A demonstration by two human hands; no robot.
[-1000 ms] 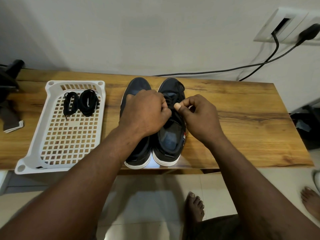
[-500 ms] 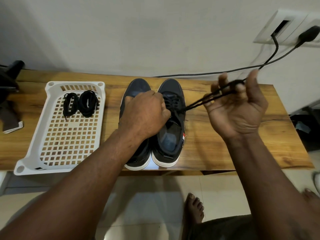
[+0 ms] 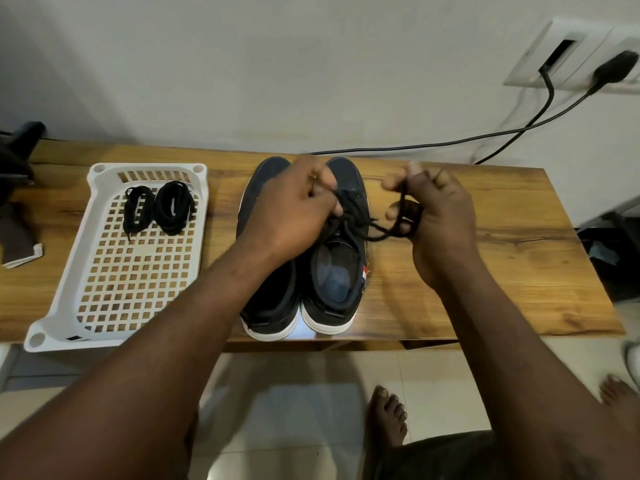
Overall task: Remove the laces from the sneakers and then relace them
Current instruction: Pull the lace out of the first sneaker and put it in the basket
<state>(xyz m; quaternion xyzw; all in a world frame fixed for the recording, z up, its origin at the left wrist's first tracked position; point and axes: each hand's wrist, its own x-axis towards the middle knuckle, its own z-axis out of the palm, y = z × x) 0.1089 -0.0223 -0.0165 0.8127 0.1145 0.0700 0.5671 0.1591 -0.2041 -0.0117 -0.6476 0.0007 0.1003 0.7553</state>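
Now the lace (image 3: 376, 236) runs rightward across the desk (image 3: 502, 258) from the right sneaker's (image 3: 337, 271) eyelets, pinched there by the left hand (image 3: 294, 209), to the right hand (image 3: 441, 216) gripping its end.

- Left sneaker (image 3: 266, 296): tongue and eyelets covered by the left hand (image 3: 294, 209) and forearm.
- Right sneaker (image 3: 339, 271): upper eyelets hidden behind the same hand's fingers.
- Lace (image 3: 363, 223): blurred; its end is lost inside the right hand (image 3: 440, 216).
- Dark object (image 3: 14, 161): cut off at the left edge, unidentifiable.
- Wall socket (image 3: 571, 53): cropped by the right edge.
- Foot (image 3: 616, 393): cropped by the right edge.
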